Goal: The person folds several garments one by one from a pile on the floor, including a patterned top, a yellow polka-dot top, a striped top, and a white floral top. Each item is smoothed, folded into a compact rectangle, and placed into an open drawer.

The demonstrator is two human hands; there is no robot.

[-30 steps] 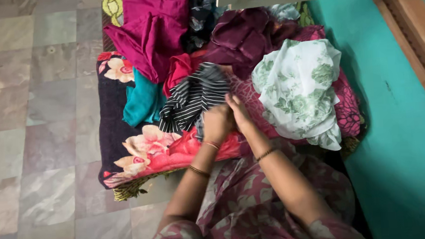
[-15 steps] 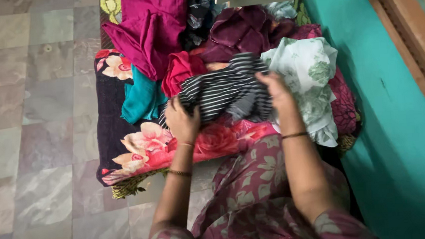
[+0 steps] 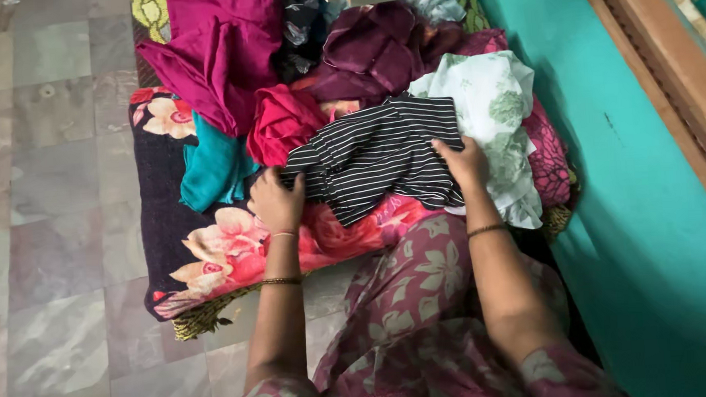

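- Both of our hands pinch one black-and-white striped garment (image 3: 379, 158): our left hand (image 3: 277, 201) grips its lower left corner, our right hand (image 3: 464, 162) closes on its right edge.
- Largest thing here: one dark floral blanket (image 3: 202, 247) with big pink and cream flowers, covering a low platform. All the clothes lie on it.
- Beside it on the right runs one teal wall (image 3: 651, 207); on the left is a grey stone-tiled floor (image 3: 47, 198).
- What has changed: a second ago the striped garment was bunched between our two hands, which were close together. Half a second ago they had parted and the cloth hung stretched. Now it lies spread nearly flat on the blanket, our hands well apart at its two sides. We judge the spreading-out is about done, though the edges look rumpled.
- Loose clothes around it, counted by colour: one white cloth with green flowers (image 3: 493, 110), touching the striped garment's right side; one magenta cloth (image 3: 216, 52); one maroon cloth (image 3: 377, 48); one red cloth (image 3: 284, 121); one teal cloth (image 3: 211, 170). More may lie hidden underneath.
- Smallest: thin bangles, two on our left wrist (image 3: 280, 259) and one on our right wrist (image 3: 487, 230).
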